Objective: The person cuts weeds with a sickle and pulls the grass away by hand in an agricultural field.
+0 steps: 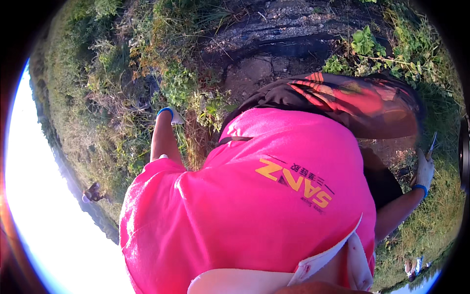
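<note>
My right hand (pixel 424 172), in a pale work glove with a blue cuff, is out at the right side of the view. It grips a hand tool with a narrow metal blade (pixel 434 141) that points away from me. The tool's exact kind is too small to tell. On the left, my left hand (pixel 177 117) wears a matching glove and reaches down among weeds (pixel 180 86) and dry grass stems (pixel 194 137). Its fingers are mostly hidden, so any hold on the stems cannot be made out.
Ahead lies bare soil (pixel 249 71) with dark sheeting (pixel 293 47). A leafy plant (pixel 365 42) grows at upper right. My dark, red-patterned legwear (pixel 352 103) and pink shirt (pixel 257 205) fill the middle. Far off are one person (pixel 93 192) at left and another person (pixel 415 267) at lower right.
</note>
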{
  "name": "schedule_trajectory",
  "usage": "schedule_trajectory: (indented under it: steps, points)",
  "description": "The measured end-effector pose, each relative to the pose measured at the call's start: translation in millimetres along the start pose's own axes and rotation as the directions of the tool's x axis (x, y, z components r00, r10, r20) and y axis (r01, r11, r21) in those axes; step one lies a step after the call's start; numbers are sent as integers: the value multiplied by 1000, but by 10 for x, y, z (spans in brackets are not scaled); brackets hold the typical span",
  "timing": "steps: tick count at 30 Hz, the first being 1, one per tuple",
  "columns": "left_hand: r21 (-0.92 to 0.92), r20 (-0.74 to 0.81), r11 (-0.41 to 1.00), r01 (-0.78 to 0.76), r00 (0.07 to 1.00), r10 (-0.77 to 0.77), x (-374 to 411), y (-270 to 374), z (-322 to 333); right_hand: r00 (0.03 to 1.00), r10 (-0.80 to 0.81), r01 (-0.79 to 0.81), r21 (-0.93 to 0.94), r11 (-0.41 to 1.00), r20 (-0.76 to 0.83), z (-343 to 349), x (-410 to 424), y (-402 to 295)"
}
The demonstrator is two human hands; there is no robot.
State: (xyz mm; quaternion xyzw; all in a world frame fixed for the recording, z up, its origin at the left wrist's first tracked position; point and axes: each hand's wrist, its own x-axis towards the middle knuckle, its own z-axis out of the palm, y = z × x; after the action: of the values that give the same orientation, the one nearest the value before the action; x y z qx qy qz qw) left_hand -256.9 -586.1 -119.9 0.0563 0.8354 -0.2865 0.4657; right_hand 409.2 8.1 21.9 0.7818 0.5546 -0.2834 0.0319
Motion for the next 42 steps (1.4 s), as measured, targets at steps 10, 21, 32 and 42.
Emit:
schedule_trajectory:
  steps: [10, 21, 32, 42]
  points:
    - [-107, -226, 886, -451, 879, 420, -1009, 2013, -1556, 974, -91, 58, -162, 985, -206, -311, -285, -111]
    - [177, -319, 315, -932, 249, 915, -2365, 4082, -1892, 874, 12, 46, 107, 993, -486, -523, -720, 548]
    - [723, -158, 507, -470, 602, 783, -2221, 4922, -1197, 815, 348, 19, 621, 784, -464, -877, -1509, 1198]
    - [882, -121, 383, -275, 654, 747, -1865, 4822, -800, 715, 288, -2, 410, 912, -637, -871, -1674, 1438]
